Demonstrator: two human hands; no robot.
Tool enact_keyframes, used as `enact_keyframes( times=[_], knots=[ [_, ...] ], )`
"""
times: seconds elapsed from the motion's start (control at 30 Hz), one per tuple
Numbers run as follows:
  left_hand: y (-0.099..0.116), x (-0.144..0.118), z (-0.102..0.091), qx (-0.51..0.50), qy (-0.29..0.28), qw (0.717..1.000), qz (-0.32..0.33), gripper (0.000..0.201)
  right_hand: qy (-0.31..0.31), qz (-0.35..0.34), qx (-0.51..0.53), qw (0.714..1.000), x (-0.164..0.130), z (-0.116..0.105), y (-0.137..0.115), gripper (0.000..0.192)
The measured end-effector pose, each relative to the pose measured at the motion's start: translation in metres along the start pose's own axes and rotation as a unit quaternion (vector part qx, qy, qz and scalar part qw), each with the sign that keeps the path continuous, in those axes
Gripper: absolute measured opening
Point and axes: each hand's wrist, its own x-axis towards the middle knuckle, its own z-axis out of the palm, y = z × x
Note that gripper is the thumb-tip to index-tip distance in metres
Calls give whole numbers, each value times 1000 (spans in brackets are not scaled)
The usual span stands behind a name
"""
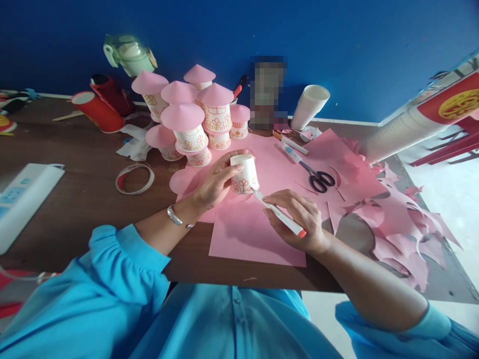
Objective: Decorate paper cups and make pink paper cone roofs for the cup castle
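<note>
White paper cup [244, 173], turned upside down and drawn with orange flower shapes near its rim, sits in my left hand [215, 185], fingers curled around its side and thumb over the top. I hold it just above a pink paper sheet [258, 234] lying on the brown table [86, 199]. My right hand [299, 219] is clenched around an orange-capped marker [279, 213], its tip touching the lower edge of the cup. Behind the cup stands a cluster of finished cups with pink cone roofs [194, 117], stacked like little towers. To the right of the cup lie black-handled scissors [318, 178] and a glue tube [290, 152] on more pink paper. Further right, pink offcuts [396, 219] are scattered. A stack of plain white cups [310, 105] stands behind the scissors against the blue wall [374, 45].
</note>
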Motion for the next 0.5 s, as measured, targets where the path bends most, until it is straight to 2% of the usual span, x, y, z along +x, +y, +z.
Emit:
enact_keyframes(
  times=[0.17, 0.5],
  knots=[
    [2, -1, 2, -1, -1, 1000, -4, 38, 0, -1, -2, 1000, 0, 2, 0, 31],
    [-4, 1, -2, 34, -17, 998, 41, 35, -5, 2, -13, 1000, -1, 3, 2, 33]
  ],
)
